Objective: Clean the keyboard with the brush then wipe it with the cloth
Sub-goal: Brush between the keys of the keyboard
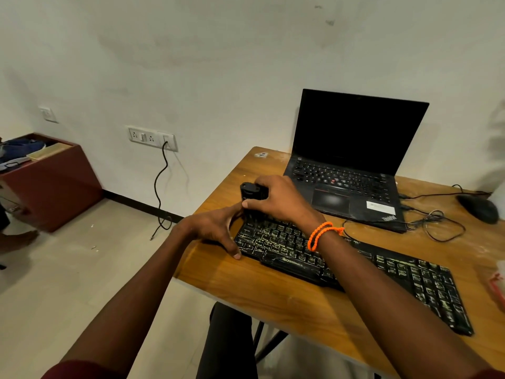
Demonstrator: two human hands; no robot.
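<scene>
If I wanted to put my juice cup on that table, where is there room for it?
The best bare spot is the wooden strip along the table's near edge, in front of the keyboard. There is also some room at the far left corner beside the laptop. The right side is crowded with cables and a mouse.

Black keyboard (pixel 355 269), pale smeared keys; orange wristband (pixel 322 234); brown wooden table (pixel 273 291).
</scene>
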